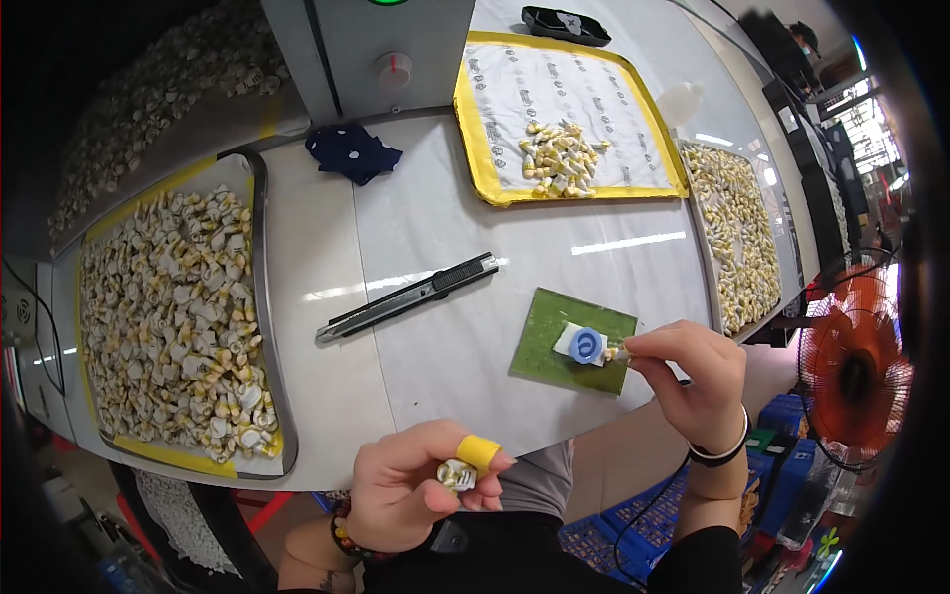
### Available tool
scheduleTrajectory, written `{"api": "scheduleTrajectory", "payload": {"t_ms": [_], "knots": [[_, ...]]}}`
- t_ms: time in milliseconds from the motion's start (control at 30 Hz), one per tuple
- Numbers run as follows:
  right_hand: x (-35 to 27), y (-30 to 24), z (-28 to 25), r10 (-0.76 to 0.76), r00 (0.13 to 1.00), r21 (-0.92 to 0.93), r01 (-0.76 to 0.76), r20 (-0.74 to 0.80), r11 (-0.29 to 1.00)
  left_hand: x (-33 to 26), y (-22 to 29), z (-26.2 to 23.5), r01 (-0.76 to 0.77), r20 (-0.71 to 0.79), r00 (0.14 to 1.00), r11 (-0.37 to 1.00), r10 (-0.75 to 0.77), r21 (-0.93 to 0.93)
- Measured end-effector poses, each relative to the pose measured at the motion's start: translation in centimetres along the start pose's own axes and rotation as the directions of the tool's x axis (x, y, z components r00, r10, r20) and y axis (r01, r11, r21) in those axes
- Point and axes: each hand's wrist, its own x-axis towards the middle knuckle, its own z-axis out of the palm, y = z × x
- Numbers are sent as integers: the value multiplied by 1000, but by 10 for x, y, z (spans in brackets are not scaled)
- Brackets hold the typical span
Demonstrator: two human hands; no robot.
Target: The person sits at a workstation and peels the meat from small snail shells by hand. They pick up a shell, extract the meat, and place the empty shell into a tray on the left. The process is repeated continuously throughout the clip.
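Note:
My left hand (406, 485), with a yellow band on one finger, is closed around a small white-and-yellow molded piece (457, 475) near the table's front edge. My right hand (698, 381) pinches another small yellowish piece (617, 353) between thumb and forefinger. That piece is right beside a round blue cap-like thing (587, 346), and I cannot tell whether they touch. The blue thing sits on a white pad (566, 340), which lies on a green rectangular plate (539, 368). My fingertips partly cover the pinched piece.
A tray (269, 327) heaped with similar pieces stands at left. A yellow-edged tray (475, 158) holds a small pile at the back; another full tray (708, 252) is at right. A box cutter (411, 295) and dark blue cloth (351, 151) lie between. An orange fan (853, 361) stands beyond.

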Motion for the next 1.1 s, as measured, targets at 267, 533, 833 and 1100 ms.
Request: {"api": "scheduleTrajectory", "payload": {"t_ms": [267, 533, 833, 1100], "knots": [[14, 2, 9, -254, 963, -227, 269, 95, 936, -2, -8, -13, 98, 127, 989, 978, -75, -184], [11, 1, 13, -253, 953, -208, 285, 168, 936, 0, -9, -8, 94, 95, 993, 977, -77, -189], [14, -15, 7, -225, 973, -78, 228, 49, 970, 7, -5, 2, 250, 47, 968, 952, -246, -177], [20, -41, 12, -422, 898, 340, 437, -121, 833, 14, -8, -6, 447, 342, 874, 846, -345, -290]]}}
